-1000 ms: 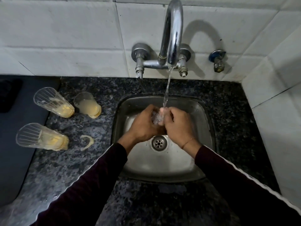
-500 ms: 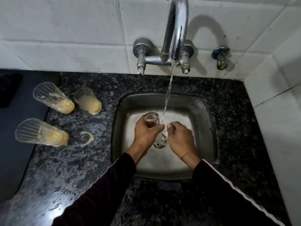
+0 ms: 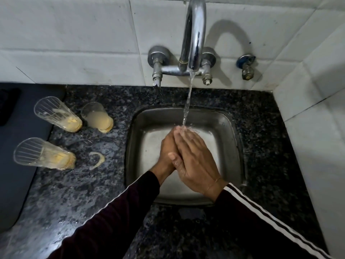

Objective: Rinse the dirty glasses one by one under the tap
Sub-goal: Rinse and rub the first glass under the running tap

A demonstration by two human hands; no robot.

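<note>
both hands, left hand (image 3: 168, 150) and right hand (image 3: 194, 157), pressed palm to palm with fingers straight, grasping nothing, under the tap (image 3: 194, 34) stream; 3 dirty glasses (image 3: 57, 114) stand on the table (image 3: 74, 184).

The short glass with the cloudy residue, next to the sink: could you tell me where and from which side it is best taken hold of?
Grip the short glass round its clear upper wall, coming from the sink side on its right. A ribbed glass crowds its left, and the residue sits low, so the upper wall looks like the cleaner hold. Both hands are under the water.
</note>
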